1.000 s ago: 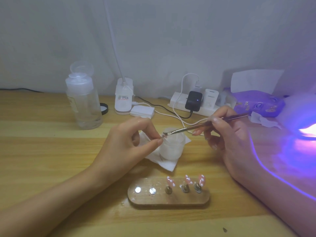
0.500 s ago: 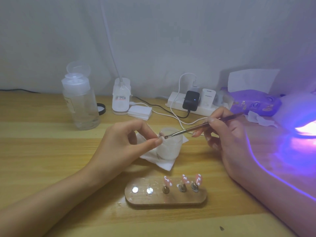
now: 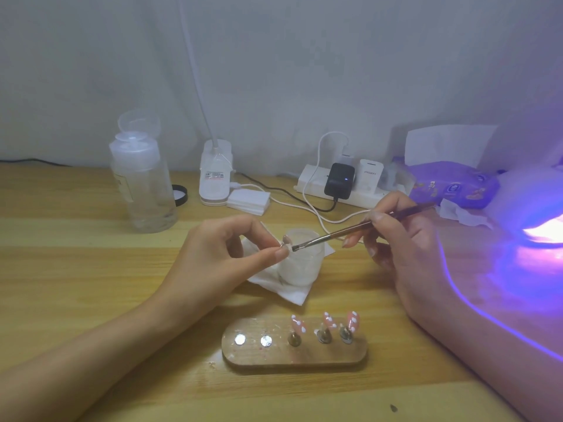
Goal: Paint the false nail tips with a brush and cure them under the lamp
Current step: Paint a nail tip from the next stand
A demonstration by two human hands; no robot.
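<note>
The step in hand is the painting of one false nail tip (image 3: 285, 240). The left hand (image 3: 225, 263) pinches this tip between thumb and forefinger and holds it in the air, just in front of the rim of a small frosted jar (image 3: 300, 266) that stands on a white tissue (image 3: 292, 292). The right hand (image 3: 405, 248) grips the brush (image 3: 359, 228) like a pen, and the dark bristles touch the held tip, or are very close to it; the tip is too small to say how much of it is covered.

Nearer to the person, a wooden holder (image 3: 294, 354) lies on the tabletop (image 3: 91, 284). Three pink tips with white dots (image 3: 327, 321) stand on its right pegs, and two metal spots (image 3: 240, 339) on its left side are bare. I judge that the held tip belongs on one of these spots. The curing lamp (image 3: 536, 226) glows violet at the right edge, well apart from both hands.

The next move, in my opinion, calls for short and light strokes while the left hand keeps the tip steady. After this the wet tip must go under the lamp without the fingers touching the paint.

Compared with one second ago, both grips are the same. The brush tip has come a little lower, closer to the left thumb. The holder and the jar have not moved on the tabletop.
</note>
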